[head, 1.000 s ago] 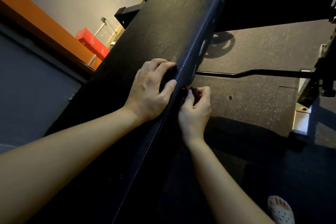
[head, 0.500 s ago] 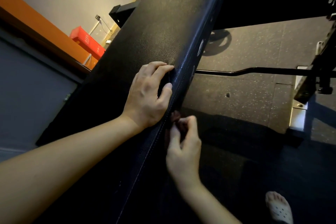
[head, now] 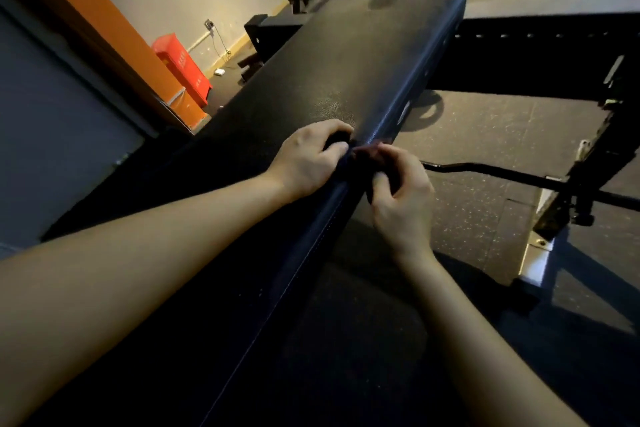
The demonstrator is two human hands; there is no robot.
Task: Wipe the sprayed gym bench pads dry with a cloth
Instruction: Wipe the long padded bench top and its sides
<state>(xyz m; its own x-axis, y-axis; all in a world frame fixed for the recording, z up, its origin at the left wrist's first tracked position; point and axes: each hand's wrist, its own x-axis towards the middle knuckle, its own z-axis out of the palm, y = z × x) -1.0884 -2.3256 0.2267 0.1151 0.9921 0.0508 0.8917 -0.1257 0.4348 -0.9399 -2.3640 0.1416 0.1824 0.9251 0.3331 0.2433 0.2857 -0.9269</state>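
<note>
Cloth (head: 353, 163), centre frame at bench pad (head: 346, 73) edge: right hand (head: 401, 198) has risen to left hand (head: 308, 163), both pinching it; likely regripping.

One long black textured vinyl bench pad (head: 346, 73). At its right edge are two bare hands, the left hand (head: 308, 163) and the right hand (head: 401, 198), and one dark crumpled cloth (head: 355, 163). Left of the pad is one red plastic box (head: 183, 69); right of it, one thin black metal bar (head: 485, 172).
</note>
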